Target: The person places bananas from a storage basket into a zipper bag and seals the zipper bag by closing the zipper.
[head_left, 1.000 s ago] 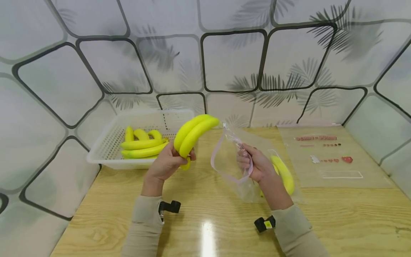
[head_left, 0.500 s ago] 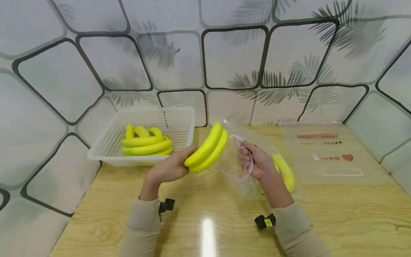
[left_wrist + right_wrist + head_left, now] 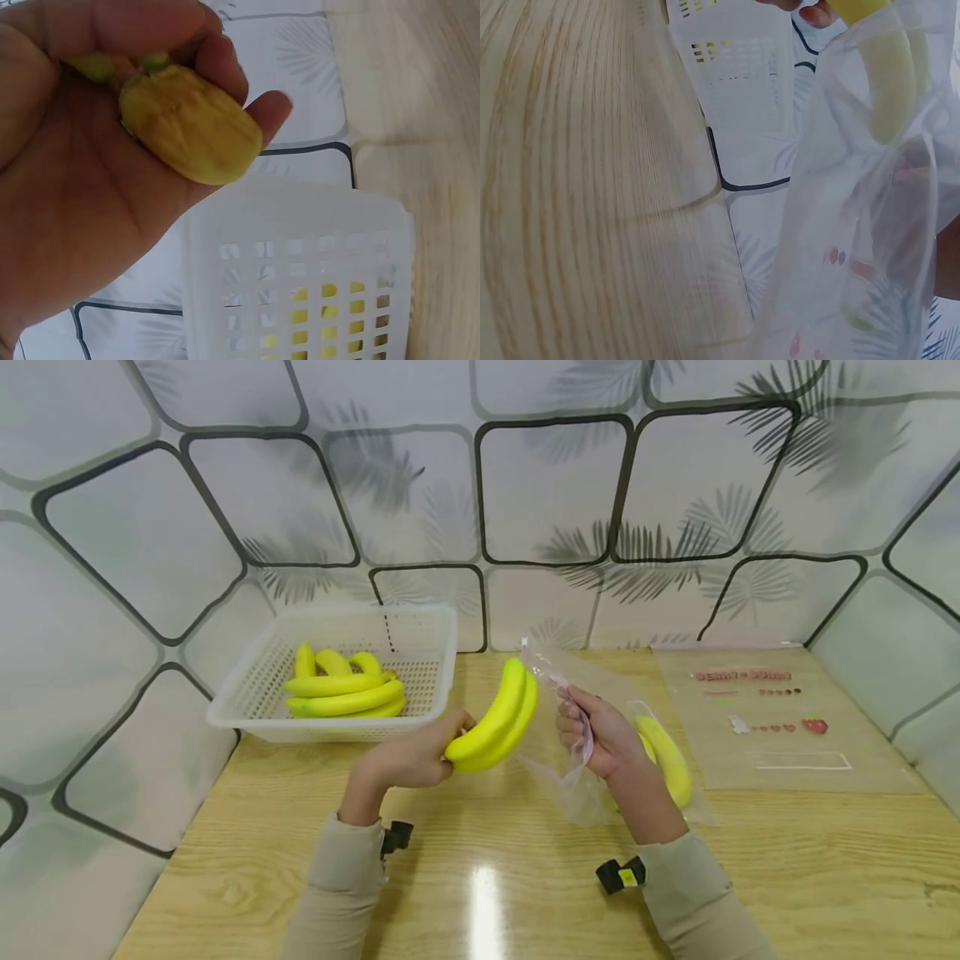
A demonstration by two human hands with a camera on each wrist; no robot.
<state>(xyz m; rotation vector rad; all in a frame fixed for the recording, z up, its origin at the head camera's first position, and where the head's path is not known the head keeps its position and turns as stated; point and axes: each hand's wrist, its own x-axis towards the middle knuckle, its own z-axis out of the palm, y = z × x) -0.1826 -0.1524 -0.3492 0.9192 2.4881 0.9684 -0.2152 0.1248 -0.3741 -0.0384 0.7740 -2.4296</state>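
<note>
A basket (image 3: 277, 732) stands at the back-left corner of the surface (image 3: 225, 860); my left hand (image 3: 416, 753) curls round a banana pair (image 3: 491, 731) beside the clear bag (image 3: 573, 797) my right hand (image 3: 603, 735) grips; a flat bag (image 3: 716, 760) lies back-right.

A wooden table (image 3: 247, 877) bears a basket (image 3: 300, 732) and two bags (image 3: 795, 745).

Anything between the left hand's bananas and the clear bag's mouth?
Nothing visible stands between the bananas and the mouth of the bag in the right hand. The bag overlaps their tips in the right wrist view; whether they're inside is unclear.
</note>
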